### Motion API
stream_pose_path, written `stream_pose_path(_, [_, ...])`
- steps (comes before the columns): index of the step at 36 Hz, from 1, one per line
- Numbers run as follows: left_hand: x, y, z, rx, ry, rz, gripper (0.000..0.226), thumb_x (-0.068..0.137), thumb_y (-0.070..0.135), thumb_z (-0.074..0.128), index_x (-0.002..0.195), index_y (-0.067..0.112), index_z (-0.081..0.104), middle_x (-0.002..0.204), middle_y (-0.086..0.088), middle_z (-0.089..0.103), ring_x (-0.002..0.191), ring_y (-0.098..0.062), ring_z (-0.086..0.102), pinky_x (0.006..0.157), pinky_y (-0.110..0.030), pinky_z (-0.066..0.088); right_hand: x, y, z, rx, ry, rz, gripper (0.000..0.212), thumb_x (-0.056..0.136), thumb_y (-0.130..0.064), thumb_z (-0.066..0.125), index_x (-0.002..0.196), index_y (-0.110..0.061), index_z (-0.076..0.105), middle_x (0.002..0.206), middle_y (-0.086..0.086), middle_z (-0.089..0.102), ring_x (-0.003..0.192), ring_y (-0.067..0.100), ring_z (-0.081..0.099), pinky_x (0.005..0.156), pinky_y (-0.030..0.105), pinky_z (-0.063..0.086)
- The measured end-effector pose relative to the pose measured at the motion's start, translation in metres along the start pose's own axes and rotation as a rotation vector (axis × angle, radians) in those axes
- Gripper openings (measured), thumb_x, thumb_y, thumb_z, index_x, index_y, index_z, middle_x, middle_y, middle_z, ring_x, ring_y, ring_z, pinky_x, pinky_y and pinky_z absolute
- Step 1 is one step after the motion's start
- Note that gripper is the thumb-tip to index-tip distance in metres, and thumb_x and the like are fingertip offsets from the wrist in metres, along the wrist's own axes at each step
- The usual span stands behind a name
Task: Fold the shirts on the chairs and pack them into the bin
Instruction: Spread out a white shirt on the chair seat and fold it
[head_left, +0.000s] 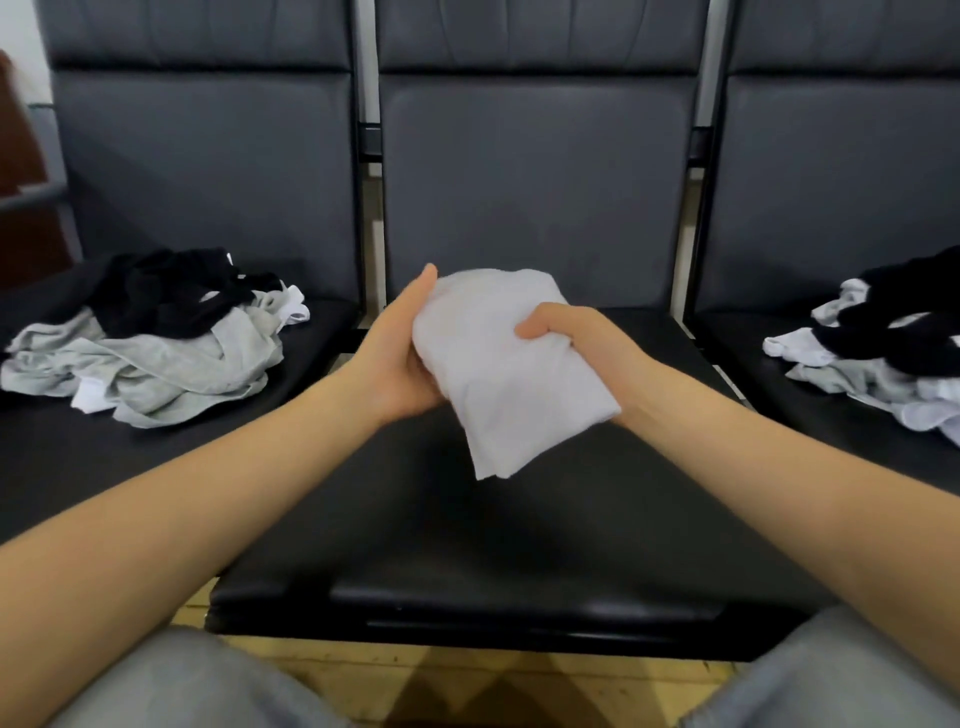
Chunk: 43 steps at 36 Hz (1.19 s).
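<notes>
Folded white shirt (498, 374) held above middle chair seat (519, 519), folding apparently complete; bin not in view. Unfolded piles remaining: one (145, 343) on seat left of middle chair, another (883, 348) on seat to its right. Left hand (400, 353) cupped round shirt's edge, right hand (576, 348) curled tight, gripping opposite side.

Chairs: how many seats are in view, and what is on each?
3. Left seat: a loose pile. Middle seat: bare, with the folded white shirt held above it. Right seat: another pile, cut off by the frame edge.
</notes>
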<state>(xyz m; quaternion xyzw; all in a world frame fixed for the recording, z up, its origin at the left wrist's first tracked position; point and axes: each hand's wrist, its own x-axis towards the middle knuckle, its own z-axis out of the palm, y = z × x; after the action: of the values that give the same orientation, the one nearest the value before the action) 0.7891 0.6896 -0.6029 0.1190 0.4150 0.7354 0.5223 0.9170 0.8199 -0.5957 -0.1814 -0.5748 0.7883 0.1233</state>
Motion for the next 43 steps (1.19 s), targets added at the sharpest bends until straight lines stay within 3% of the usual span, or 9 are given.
stream_pose_path(11, [-0.017, 0.020, 0.017, -0.202, 0.203, 0.323, 0.030, 0.098, 0.033, 0.052, 0.119, 0.013, 0.060, 0.107, -0.009, 0.070, 0.094, -0.024, 0.066, 0.059, -0.033, 0.053, 0.015, 0.053, 0.012, 0.134, 0.078, 0.250, 0.065, 0.081, -0.049, 0.071, 0.129, -0.009, 0.053, 0.120, 0.012, 0.067, 0.111, 0.029, 0.064, 0.100, 0.043, 0.049])
stream_pose_path(16, [-0.031, 0.022, 0.033, -0.220, 0.130, 0.397, 0.018, 0.101, 0.023, 0.040, 0.090, 0.015, 0.051, 0.080, -0.003, 0.058, 0.072, -0.012, 0.061, 0.056, -0.024, 0.048, 0.014, 0.047, 0.030, 0.266, -0.051, 0.236, 0.074, 0.077, -0.069, 0.062, 0.135, -0.024, 0.052, 0.133, 0.007, 0.060, 0.126, 0.027, 0.053, 0.109, 0.049, 0.039])
stream_pose_path(18, [-0.039, 0.019, 0.030, -0.258, 0.084, 0.452, 0.023, 0.103, 0.011, 0.036, 0.085, 0.019, 0.047, 0.075, 0.007, 0.050, 0.062, 0.003, 0.060, 0.055, -0.014, 0.047, 0.006, 0.039, 0.041, 0.346, -0.061, 0.180, 0.055, 0.081, -0.061, 0.063, 0.125, -0.027, 0.059, 0.122, 0.004, 0.068, 0.116, 0.024, 0.060, 0.105, 0.049, 0.042])
stream_pose_path(20, [-0.049, 0.015, 0.027, -0.162, 0.114, 0.519, 0.021, 0.105, 0.005, 0.033, 0.110, 0.013, 0.053, 0.095, 0.010, 0.055, 0.076, 0.017, 0.061, 0.070, -0.005, 0.046, -0.001, 0.036, 0.048, 0.420, -0.061, 0.152, 0.044, 0.086, -0.046, 0.066, 0.122, -0.022, 0.061, 0.114, 0.006, 0.072, 0.109, 0.024, 0.064, 0.102, 0.047, 0.046])
stream_pose_path(24, [-0.068, 0.014, 0.019, -0.138, 0.052, 0.574, 0.048, 0.100, 0.025, 0.033, 0.145, 0.008, 0.038, 0.142, -0.016, 0.049, 0.130, -0.026, 0.050, 0.106, -0.043, 0.042, -0.008, 0.033, 0.056, 0.466, -0.082, 0.066, 0.042, 0.087, -0.022, 0.068, 0.126, -0.011, 0.056, 0.117, 0.014, 0.068, 0.109, 0.029, 0.066, 0.103, 0.042, 0.047])
stream_pose_path(29, [-0.090, 0.030, -0.027, -0.106, 0.126, 0.574, 0.046, 0.100, 0.038, 0.043, 0.137, 0.012, 0.049, 0.126, -0.012, 0.065, 0.110, -0.029, 0.065, 0.088, -0.043, 0.055, 0.000, 0.030, 0.055, 0.207, 0.092, -0.003, 0.049, 0.082, -0.021, 0.076, 0.126, -0.010, 0.057, 0.122, 0.008, 0.064, 0.109, 0.026, 0.063, 0.096, 0.042, 0.051])
stream_pose_path(35, [-0.118, 0.049, -0.077, -0.144, 0.128, 0.397, 0.071, 0.091, 0.069, 0.034, 0.136, 0.018, 0.055, 0.127, -0.003, 0.064, 0.092, -0.025, 0.068, 0.090, -0.031, 0.045, 0.012, 0.038, 0.071, -0.021, 0.107, -0.060, 0.036, 0.086, -0.020, 0.072, 0.118, -0.014, 0.057, 0.110, 0.004, 0.067, 0.098, 0.020, 0.066, 0.074, 0.030, 0.054])
stream_pose_path(39, [-0.144, 0.070, -0.101, -0.124, 0.226, 0.376, 0.078, 0.085, 0.077, 0.036, 0.119, 0.014, 0.068, 0.123, -0.012, 0.066, 0.109, -0.034, 0.065, 0.100, -0.047, 0.048, 0.029, 0.040, 0.100, 0.013, 0.088, -0.047, 0.042, 0.086, -0.015, 0.072, 0.125, -0.009, 0.058, 0.113, 0.007, 0.067, 0.102, 0.023, 0.066, 0.087, 0.037, 0.055])
stream_pose_path(43, [-0.181, 0.092, -0.135, 0.021, 0.380, 0.362, 0.075, 0.085, 0.075, 0.040, 0.123, 0.015, 0.063, 0.121, -0.011, 0.068, 0.104, -0.030, 0.068, 0.087, -0.047, 0.054, 0.048, 0.044, 0.154, -0.094, 0.025, -0.031, 0.042, 0.086, -0.016, 0.072, 0.124, -0.005, 0.059, 0.109, 0.007, 0.068, 0.096, 0.021, 0.067, 0.074, 0.030, 0.056])
